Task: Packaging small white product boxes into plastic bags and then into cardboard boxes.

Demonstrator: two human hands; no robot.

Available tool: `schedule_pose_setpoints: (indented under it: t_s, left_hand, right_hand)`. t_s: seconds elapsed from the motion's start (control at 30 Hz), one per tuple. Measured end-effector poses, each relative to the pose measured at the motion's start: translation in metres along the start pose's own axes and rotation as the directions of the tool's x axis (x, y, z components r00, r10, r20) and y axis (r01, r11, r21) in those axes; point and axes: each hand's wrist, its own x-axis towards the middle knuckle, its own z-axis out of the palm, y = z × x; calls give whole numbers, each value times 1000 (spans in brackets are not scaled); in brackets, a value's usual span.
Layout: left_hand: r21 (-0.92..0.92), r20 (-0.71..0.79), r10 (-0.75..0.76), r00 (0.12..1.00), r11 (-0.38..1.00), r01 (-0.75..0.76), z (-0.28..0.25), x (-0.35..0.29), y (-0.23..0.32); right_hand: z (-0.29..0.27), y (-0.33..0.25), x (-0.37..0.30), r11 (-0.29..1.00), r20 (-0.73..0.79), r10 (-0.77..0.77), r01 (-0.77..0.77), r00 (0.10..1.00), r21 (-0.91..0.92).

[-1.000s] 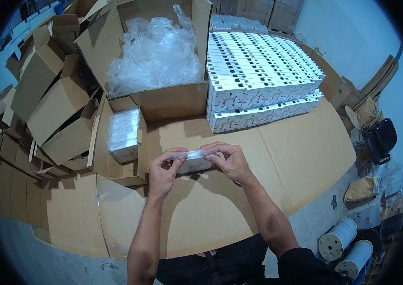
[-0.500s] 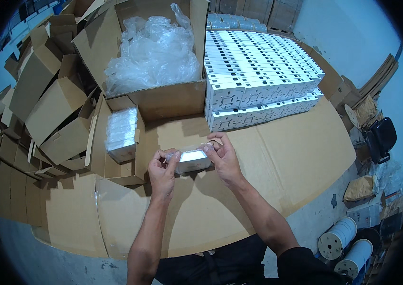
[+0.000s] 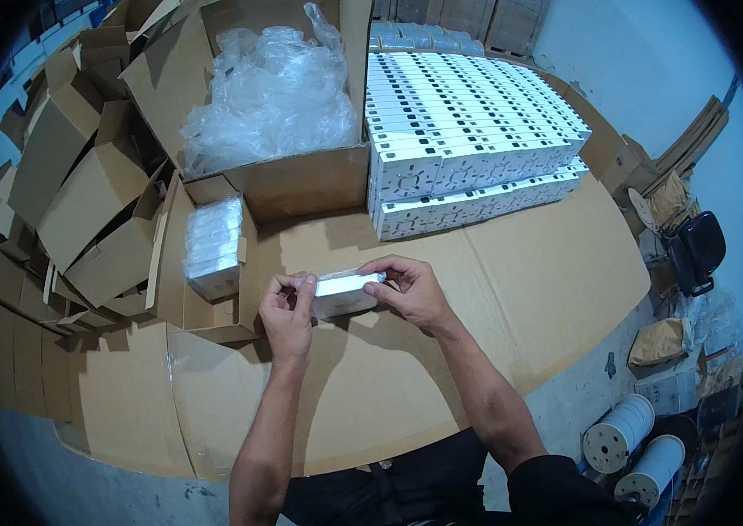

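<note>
Between my two hands is a small white box-shaped unit (image 3: 342,296) in a clear plastic bag, just above the cardboard-covered table. My left hand (image 3: 289,317) is closed on its left end, thumb on top. My right hand (image 3: 410,294) pinches the right end, where the thin bag edge gathers. To the left stands an open cardboard carton (image 3: 248,309) with several bagged white units (image 3: 213,250) in a row inside. Beyond my hands, to the right, white flat units (image 3: 476,123) with dark square openings are stacked in rows, two layers high.
A large open carton (image 3: 301,181) full of crumpled clear plastic bags (image 3: 275,101) stands behind the small carton. Empty cardboard boxes (image 3: 95,193) pile up at the left. Wire spools (image 3: 619,434) sit on the floor at the lower right, near a black chair (image 3: 696,252).
My right fingers have come down from the raised bag edge onto the unit's right end. The unit has shifted slightly left in view, as has the whole scene.
</note>
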Motion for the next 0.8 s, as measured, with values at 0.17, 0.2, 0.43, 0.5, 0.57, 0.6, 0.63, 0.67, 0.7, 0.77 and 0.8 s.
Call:
schedule_pose_setpoints:
  t_s: [0.17,0.2,0.43,0.5,0.57,0.6,0.63,0.67,0.7,0.77,0.8]
  left_hand:
    - [566,96,644,759,592,-574,16,-11,26]
    - [560,332,642,691,455,-692,14,-12,29]
    - [549,452,462,763,530,-646,15,-15,27]
    - [538,431,410,804,598,-594,15,-13,29]
    - [532,406,358,841,656,-536,12,-12,27]
    - [482,351,287,891,761,-435,8,-11,21]
    - [417,303,205,931,850,-323,7,-10,16]
    - [415,304,205,931,851,-322,5,-9,14]
    - [367,301,164,939,889,-274,3,-8,12]
    - [318,306,125,944,921,-225,1,-5,11]
    - [306,317,100,943,930,-201,0,-4,9]
  right_hand:
    - [-9,9,-1,999,-3,-18,18,1000,33]
    - [-9,10,0,999,6,-28,28,1000,34]
    - [-5,2,-2,999,18,21,-22,1000,39]
    - [-7,2,-2,1000,9,13,-13,1000,3]
    - [-6,1,-2,1000,6,2,-2,1000,8]
    - [-5,0,-2,1000,1,-9,9,1000,12]
    - [-6,-2,-3,1000,0,-9,9,1000,10]
    - [-6,-5,-3,999,1,42,-42,999,-26]
    - [-7,-7,-4,994,-1,93,-93,996,-62]
    - [-8,0,-3,997,-6,52,-52,999,-56]
    - [-9,3,-3,999,-8,12,-13,1000,-50]
